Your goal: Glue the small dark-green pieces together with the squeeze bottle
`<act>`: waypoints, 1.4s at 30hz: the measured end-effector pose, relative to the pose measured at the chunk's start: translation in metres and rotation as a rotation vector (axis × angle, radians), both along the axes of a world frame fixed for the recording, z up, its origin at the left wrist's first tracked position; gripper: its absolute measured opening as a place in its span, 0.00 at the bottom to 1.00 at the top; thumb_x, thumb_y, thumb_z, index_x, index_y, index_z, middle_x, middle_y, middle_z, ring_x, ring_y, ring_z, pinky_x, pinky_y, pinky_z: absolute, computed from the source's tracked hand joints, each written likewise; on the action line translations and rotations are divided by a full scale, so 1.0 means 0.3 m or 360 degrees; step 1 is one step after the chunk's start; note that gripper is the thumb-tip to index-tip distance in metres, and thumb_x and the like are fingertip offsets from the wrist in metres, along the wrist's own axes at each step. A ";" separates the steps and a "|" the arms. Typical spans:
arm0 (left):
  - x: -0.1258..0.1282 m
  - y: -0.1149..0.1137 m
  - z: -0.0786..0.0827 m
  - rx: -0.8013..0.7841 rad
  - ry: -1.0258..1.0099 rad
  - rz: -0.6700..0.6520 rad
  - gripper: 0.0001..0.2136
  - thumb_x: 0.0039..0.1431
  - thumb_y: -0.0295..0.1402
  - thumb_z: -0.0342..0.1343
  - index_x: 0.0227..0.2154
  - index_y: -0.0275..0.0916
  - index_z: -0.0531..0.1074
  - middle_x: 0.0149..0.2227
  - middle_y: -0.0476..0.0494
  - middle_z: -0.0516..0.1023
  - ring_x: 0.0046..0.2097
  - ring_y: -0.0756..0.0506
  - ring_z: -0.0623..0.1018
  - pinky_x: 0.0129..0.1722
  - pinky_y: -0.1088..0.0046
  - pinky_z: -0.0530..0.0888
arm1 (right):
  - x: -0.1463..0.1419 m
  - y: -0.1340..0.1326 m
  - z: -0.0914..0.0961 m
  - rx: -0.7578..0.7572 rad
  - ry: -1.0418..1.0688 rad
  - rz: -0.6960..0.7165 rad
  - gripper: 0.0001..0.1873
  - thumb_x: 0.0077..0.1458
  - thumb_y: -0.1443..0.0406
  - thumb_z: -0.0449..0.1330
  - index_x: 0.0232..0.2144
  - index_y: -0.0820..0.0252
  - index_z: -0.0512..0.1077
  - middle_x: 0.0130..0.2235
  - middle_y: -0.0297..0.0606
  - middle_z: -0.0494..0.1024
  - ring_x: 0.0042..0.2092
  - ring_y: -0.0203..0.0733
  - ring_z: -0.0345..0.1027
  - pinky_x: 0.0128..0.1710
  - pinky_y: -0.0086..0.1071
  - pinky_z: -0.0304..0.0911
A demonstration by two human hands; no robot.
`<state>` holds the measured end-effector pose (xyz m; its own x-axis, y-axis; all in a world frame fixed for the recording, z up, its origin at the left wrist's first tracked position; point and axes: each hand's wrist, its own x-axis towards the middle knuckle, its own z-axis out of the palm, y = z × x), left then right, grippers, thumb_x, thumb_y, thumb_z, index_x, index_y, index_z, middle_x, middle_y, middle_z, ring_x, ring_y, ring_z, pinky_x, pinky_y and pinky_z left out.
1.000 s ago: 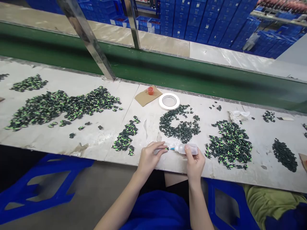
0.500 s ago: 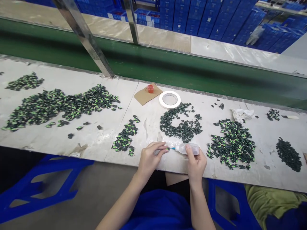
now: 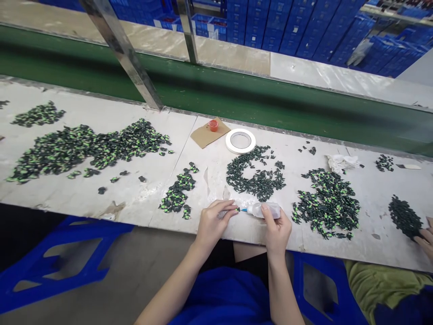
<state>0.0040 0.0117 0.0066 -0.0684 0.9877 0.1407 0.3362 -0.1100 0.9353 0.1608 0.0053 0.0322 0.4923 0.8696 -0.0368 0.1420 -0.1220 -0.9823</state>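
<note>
My left hand (image 3: 216, 219) pinches a small dark piece (image 3: 238, 209) with a bit of green on it between thumb and fingertips. In my right hand (image 3: 277, 228) lies a translucent squeeze bottle (image 3: 265, 210), tilted on its side, its blue nozzle tip pointing left at the piece. Tip and piece look as if they touch or nearly touch. Just beyond my hands is a heap of plain dark pieces (image 3: 267, 183). Heaps of dark pieces with green marks lie left (image 3: 177, 192) and right (image 3: 331, 203) of my hands.
A roll of white tape (image 3: 253, 143) and a red cup (image 3: 213, 125) on cardboard (image 3: 201, 137) are at the back. A large heap (image 3: 61, 151) covers the left. A co-worker's hand (image 3: 425, 243) is by a dark pile (image 3: 404, 214) at far right. A metal post (image 3: 126, 58) rises behind.
A co-worker's hand has come into view at the far right, beside the dark pile. My hands keep nearly the same pose; the view has shifted slightly.
</note>
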 end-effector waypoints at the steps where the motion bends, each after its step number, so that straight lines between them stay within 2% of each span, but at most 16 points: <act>1: 0.000 0.000 -0.001 0.0008 -0.0006 0.0002 0.06 0.53 0.29 0.61 0.36 0.39 0.78 0.35 0.43 0.83 0.37 0.43 0.83 0.44 0.65 0.79 | -0.001 0.000 0.002 0.0009 0.0006 -0.0002 0.16 0.45 0.54 0.64 0.23 0.62 0.73 0.23 0.35 0.76 0.27 0.40 0.67 0.28 0.32 0.62; 6: 0.000 0.001 -0.003 0.0031 -0.0034 -0.0006 0.06 0.54 0.29 0.61 0.35 0.39 0.78 0.35 0.43 0.83 0.36 0.44 0.83 0.43 0.66 0.80 | 0.003 -0.002 -0.010 0.0054 0.0052 -0.0039 0.16 0.45 0.54 0.64 0.23 0.62 0.73 0.23 0.34 0.74 0.27 0.39 0.65 0.27 0.31 0.61; 10: 0.000 0.002 -0.008 0.0011 -0.0051 -0.0019 0.07 0.53 0.30 0.61 0.36 0.39 0.78 0.35 0.44 0.83 0.37 0.43 0.83 0.44 0.64 0.79 | 0.023 -0.010 -0.037 0.0201 0.0271 -0.0259 0.17 0.46 0.53 0.64 0.25 0.63 0.72 0.24 0.34 0.74 0.26 0.38 0.65 0.26 0.31 0.60; 12: -0.002 0.003 -0.007 -0.0003 -0.0062 -0.0037 0.08 0.53 0.30 0.61 0.38 0.40 0.78 0.35 0.44 0.83 0.38 0.43 0.83 0.46 0.62 0.79 | 0.041 -0.017 -0.041 0.0317 0.0407 -0.0370 0.16 0.46 0.54 0.65 0.28 0.62 0.72 0.27 0.34 0.75 0.28 0.39 0.68 0.28 0.32 0.63; 15: -0.012 0.008 0.005 -0.0048 -0.0063 -0.0106 0.11 0.52 0.31 0.62 0.39 0.41 0.78 0.35 0.45 0.83 0.40 0.43 0.82 0.47 0.62 0.78 | 0.076 -0.031 -0.034 0.0361 0.0453 -0.0377 0.18 0.42 0.57 0.69 0.32 0.61 0.71 0.31 0.35 0.77 0.33 0.41 0.72 0.36 0.36 0.67; 18: -0.027 0.028 0.033 -0.0076 0.0037 -0.0181 0.10 0.53 0.32 0.61 0.40 0.41 0.78 0.36 0.44 0.83 0.40 0.43 0.82 0.46 0.63 0.78 | 0.109 -0.034 -0.028 0.0305 0.0366 -0.0316 0.24 0.36 0.61 0.72 0.35 0.59 0.68 0.34 0.37 0.79 0.38 0.44 0.75 0.43 0.38 0.68; 20: -0.034 0.056 0.055 -0.0032 0.0215 -0.0144 0.08 0.55 0.33 0.59 0.38 0.41 0.78 0.37 0.44 0.83 0.41 0.42 0.81 0.44 0.63 0.77 | 0.123 -0.028 -0.032 0.0276 0.0334 -0.0274 0.27 0.33 0.62 0.73 0.37 0.58 0.66 0.36 0.39 0.80 0.42 0.46 0.75 0.47 0.42 0.67; 24: -0.026 0.126 0.079 0.0097 0.0609 0.0046 0.06 0.58 0.32 0.56 0.33 0.41 0.79 0.35 0.43 0.82 0.43 0.39 0.77 0.42 0.61 0.75 | 0.121 -0.011 -0.047 0.0209 0.0188 -0.0241 0.30 0.34 0.60 0.72 0.41 0.60 0.66 0.40 0.44 0.79 0.46 0.48 0.73 0.54 0.47 0.62; 27: -0.004 0.161 0.075 0.0097 0.0729 0.0051 0.05 0.57 0.30 0.57 0.31 0.41 0.78 0.34 0.43 0.81 0.42 0.38 0.74 0.43 0.59 0.73 | 0.108 -0.018 -0.045 0.0299 0.0022 -0.0220 0.35 0.37 0.60 0.72 0.47 0.61 0.65 0.46 0.47 0.76 0.50 0.49 0.70 0.55 0.47 0.61; 30: 0.016 0.174 0.066 0.0055 0.0777 0.0010 0.05 0.56 0.28 0.57 0.29 0.40 0.77 0.33 0.42 0.80 0.42 0.37 0.73 0.44 0.57 0.72 | 0.094 -0.050 -0.040 0.0569 -0.0240 -0.0296 0.34 0.41 0.63 0.71 0.51 0.59 0.64 0.50 0.48 0.73 0.52 0.48 0.68 0.52 0.45 0.64; 33: 0.023 0.175 0.063 0.0027 0.0783 -0.0020 0.06 0.57 0.25 0.55 0.28 0.40 0.75 0.32 0.42 0.78 0.42 0.38 0.71 0.43 0.58 0.72 | 0.074 -0.095 -0.043 0.0896 -0.0589 -0.0469 0.25 0.45 0.67 0.69 0.46 0.59 0.67 0.43 0.43 0.74 0.45 0.45 0.70 0.42 0.39 0.68; 35: 0.022 0.167 0.067 0.0024 0.0758 -0.0039 0.06 0.57 0.24 0.55 0.27 0.39 0.74 0.33 0.42 0.77 0.42 0.38 0.71 0.43 0.59 0.71 | 0.049 -0.121 -0.045 0.0982 -0.0728 -0.0437 0.18 0.47 0.68 0.68 0.41 0.60 0.69 0.37 0.40 0.75 0.39 0.42 0.71 0.35 0.36 0.68; 36: 0.021 0.160 0.071 0.0038 0.0735 -0.0056 0.06 0.57 0.24 0.55 0.28 0.39 0.73 0.33 0.42 0.77 0.42 0.38 0.70 0.43 0.59 0.71 | 0.033 -0.129 -0.044 0.0942 -0.0734 -0.0361 0.14 0.48 0.68 0.67 0.39 0.60 0.70 0.35 0.39 0.75 0.36 0.41 0.71 0.33 0.35 0.68; 38: 0.018 0.135 0.082 0.0110 0.0664 -0.0117 0.06 0.58 0.24 0.54 0.28 0.39 0.73 0.33 0.43 0.76 0.42 0.40 0.70 0.44 0.61 0.71 | -0.004 -0.134 -0.036 0.0717 -0.0585 -0.0161 0.09 0.51 0.66 0.65 0.37 0.60 0.72 0.34 0.39 0.76 0.33 0.39 0.70 0.32 0.34 0.69; 42: 0.016 0.062 0.107 0.0313 0.0496 -0.0335 0.06 0.60 0.26 0.53 0.31 0.40 0.73 0.33 0.46 0.75 0.42 0.43 0.71 0.43 0.65 0.72 | -0.067 -0.103 -0.014 0.0263 0.0047 0.0201 0.13 0.51 0.59 0.65 0.37 0.61 0.75 0.33 0.40 0.79 0.33 0.40 0.74 0.34 0.34 0.72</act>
<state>0.0088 0.0303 0.0387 0.2077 0.9279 0.3097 0.5507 -0.3726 0.7470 0.1406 -0.0254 0.0278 0.3801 0.9197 0.0986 0.1170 0.0579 -0.9914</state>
